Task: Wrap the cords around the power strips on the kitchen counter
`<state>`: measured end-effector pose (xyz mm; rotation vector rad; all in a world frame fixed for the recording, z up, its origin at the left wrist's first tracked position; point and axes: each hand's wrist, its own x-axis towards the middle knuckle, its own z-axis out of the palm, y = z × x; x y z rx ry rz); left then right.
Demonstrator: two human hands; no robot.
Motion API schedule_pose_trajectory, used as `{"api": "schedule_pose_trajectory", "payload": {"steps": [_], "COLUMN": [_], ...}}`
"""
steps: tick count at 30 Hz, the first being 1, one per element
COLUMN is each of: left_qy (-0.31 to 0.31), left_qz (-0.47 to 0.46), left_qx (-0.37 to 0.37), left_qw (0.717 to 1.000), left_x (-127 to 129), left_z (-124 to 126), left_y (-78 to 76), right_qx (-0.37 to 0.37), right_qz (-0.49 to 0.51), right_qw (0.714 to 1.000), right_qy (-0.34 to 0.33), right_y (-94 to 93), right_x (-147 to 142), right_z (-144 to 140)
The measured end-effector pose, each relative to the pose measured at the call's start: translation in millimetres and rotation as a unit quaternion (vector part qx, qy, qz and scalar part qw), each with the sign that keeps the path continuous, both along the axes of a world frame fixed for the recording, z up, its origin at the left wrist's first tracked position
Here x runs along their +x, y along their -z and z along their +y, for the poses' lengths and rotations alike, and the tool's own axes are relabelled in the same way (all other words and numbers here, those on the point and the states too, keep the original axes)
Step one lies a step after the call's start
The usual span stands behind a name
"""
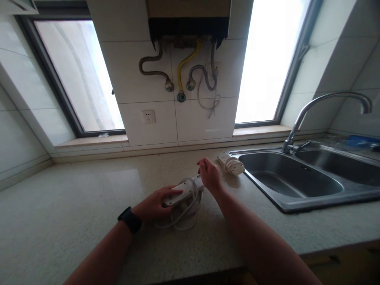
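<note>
Both hands [154, 206] on power strip [181, 192]

This is a home kitchen. A speckled stone countertop [74, 206] runs along a white-tiled wall [127, 59], and a stainless double sink [299, 194] is set into it on the right, with a tall curved faucet [323, 101] rising behind the basins. High on the wall hangs a gas water heater [188, 19], with a yellow hose [185, 65] and grey flexible pipes [152, 67] looping down to fittings in the tiles. A wall socket [148, 116] sits below them. Two windows [80, 75] with dark frames stand on either side, letting in bright daylight above tan sills
</note>
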<state>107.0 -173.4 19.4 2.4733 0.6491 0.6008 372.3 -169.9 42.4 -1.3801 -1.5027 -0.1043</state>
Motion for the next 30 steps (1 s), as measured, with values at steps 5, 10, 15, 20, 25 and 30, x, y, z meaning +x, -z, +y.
{"api": "schedule_pose_trajectory", "payload": {"steps": [5, 10, 15, 20, 25, 30], "left_qy": [0.003, -0.037, -0.082, -0.114, -0.111, -0.106], "left_qz": [-0.007, -0.044, -0.038, -0.049, -0.049, -0.061], "left_qx": [0.012, 0.033, 0.028, 0.03, 0.038, 0.059], "left_qw": [1.0, 0.998, 0.995, 0.992, 0.992, 0.991], "left_x": [-10.5, -19.5, -32.3, -37.5, -35.6, -33.8], "left_z": [3.4, 15.6, 31.1, 39.8, 37.1, 31.3], "left_y": [-3.1, 0.1, 6.1, 9.0, 7.2, 5.7], "right_qx": [-0.079, -0.124, -0.208, -0.252, -0.285, -0.247], "right_qz": [-0.063, -0.164, -0.163, -0.062, -0.083, 0.024], "right_qw": [0.995, 0.976, 0.943, 0.928, 0.901, 0.912], "right_qy": [0.016, -0.072, -0.201, -0.268, -0.316, -0.326], "right_y": [1.2, 4.4, 14.1, 18.7, 20.1, 20.1], "right_x": [3.1, 12.2, 22.1, 27.5, 29.1, 26.6], "right_z": [8.3, 14.3, 20.1, 24.9, 20.1, 21.3]}}
